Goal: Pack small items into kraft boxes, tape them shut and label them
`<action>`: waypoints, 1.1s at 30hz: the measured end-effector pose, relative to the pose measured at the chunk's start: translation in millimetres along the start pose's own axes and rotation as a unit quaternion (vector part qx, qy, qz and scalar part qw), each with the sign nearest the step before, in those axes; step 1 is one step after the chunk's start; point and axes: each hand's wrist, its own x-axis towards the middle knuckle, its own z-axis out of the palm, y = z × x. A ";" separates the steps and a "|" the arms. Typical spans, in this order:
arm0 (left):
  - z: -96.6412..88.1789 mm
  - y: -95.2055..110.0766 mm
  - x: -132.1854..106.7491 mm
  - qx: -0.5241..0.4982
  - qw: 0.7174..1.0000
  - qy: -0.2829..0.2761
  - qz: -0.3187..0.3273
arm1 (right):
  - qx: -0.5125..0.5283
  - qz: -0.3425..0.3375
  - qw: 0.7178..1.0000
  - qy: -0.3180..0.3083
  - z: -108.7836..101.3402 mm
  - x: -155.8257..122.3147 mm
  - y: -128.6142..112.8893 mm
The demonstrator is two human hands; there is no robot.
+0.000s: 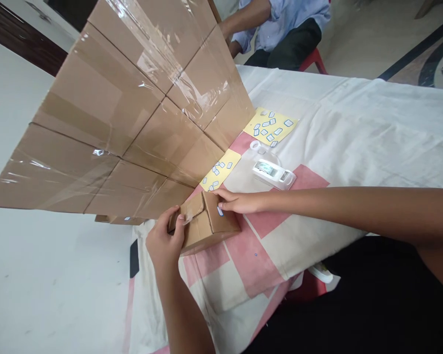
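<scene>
Small brown cardboard box at the bench's near edge, flaps folded down, loose-looking strip of clear tape on top. One white blue-edged label on its right-hand face.

Left hand half closed around the box's left end, thumb on the flap, fingers over the far edge. Right hand partly open, fingertips at the label and the upper edge; pressing or gripping, cannot tell.

Progress, my reading: box closed up, one label in place or nearly so; whether fully stuck, unclear. Plenty left on the near yellow sheet and the far yellow sheet.

Beside the sheets, a white oblong plastic device. Tall panel of brown taped cardboard stands just beyond the box, another cardboard box partly hidden behind it. Bench spread with white-and-pink cloth. Flat black object at its left. Across, a seated person in light blue, hands mostly hidden by the panel.
</scene>
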 end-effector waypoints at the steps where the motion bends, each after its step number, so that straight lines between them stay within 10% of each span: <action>1: -0.1 0.1 0.0 -0.001 1.000 0.001 0.001 | 0.015 0.004 1.000 -0.008 -1.9 -1.9 -1.0; 18: -0.2 2.1 2.6 -0.015 1.000 -0.004 0.002 | 0.027 0.010 0.999 0.028 5.2 -2.6 1.8; 25: -3.8 -7.4 0.9 -0.059 0.975 0.032 0.212 | 0.008 -0.001 0.999 0.052 8.1 -6.6 -0.7; 33: -2.3 -10.5 4.1 -0.050 0.953 0.042 0.295 | -0.049 -0.022 0.996 0.075 14.1 -6.2 1.6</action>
